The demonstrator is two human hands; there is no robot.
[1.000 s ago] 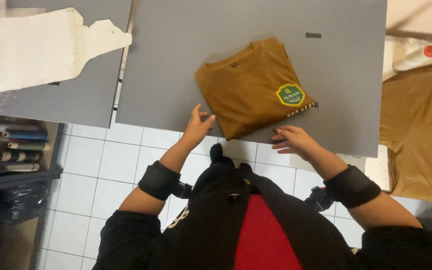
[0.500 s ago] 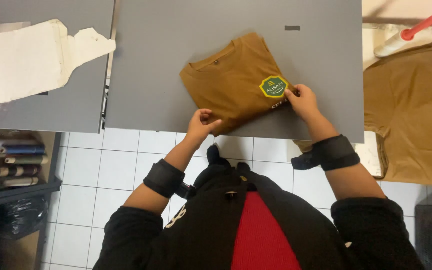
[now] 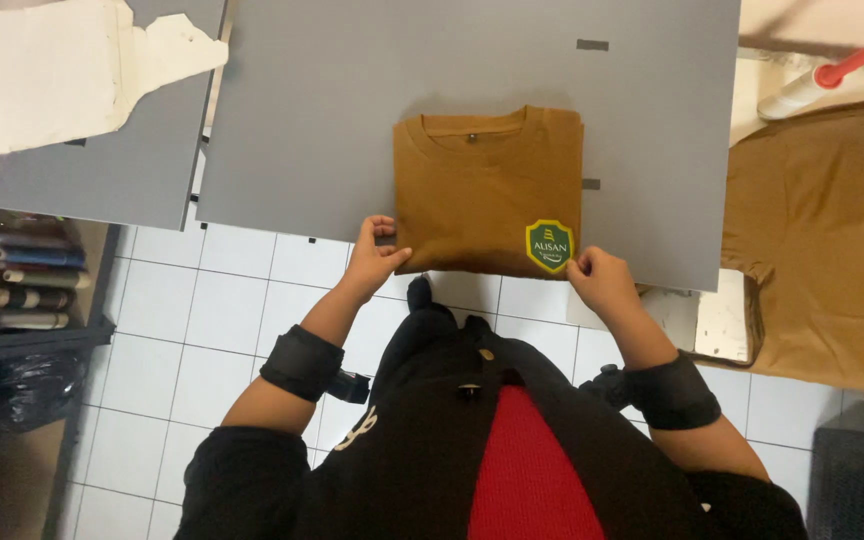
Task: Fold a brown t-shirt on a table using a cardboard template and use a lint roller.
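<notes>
A brown T-shirt (image 3: 482, 190), folded into a neat rectangle, lies on a grey board (image 3: 352, 110) with its collar away from me and a green-and-yellow shield badge at its near right corner. My left hand (image 3: 374, 258) pinches the shirt's near left corner at the board's front edge. My right hand (image 3: 602, 282) pinches the near right corner, just beside the badge. Both wrists wear black bands.
A second grey board with a white paper pattern piece (image 3: 42, 75) lies at the left. A pile of brown fabric (image 3: 822, 230) sits at the right, and a red-and-white tool (image 3: 832, 72) lies behind it. Shelves (image 3: 12, 280) stand at lower left over white floor tiles.
The shirt was turned from tilted to square with the board's edge. My right hand moved from the badge to the near right corner, and my left hand now grips the near left corner.
</notes>
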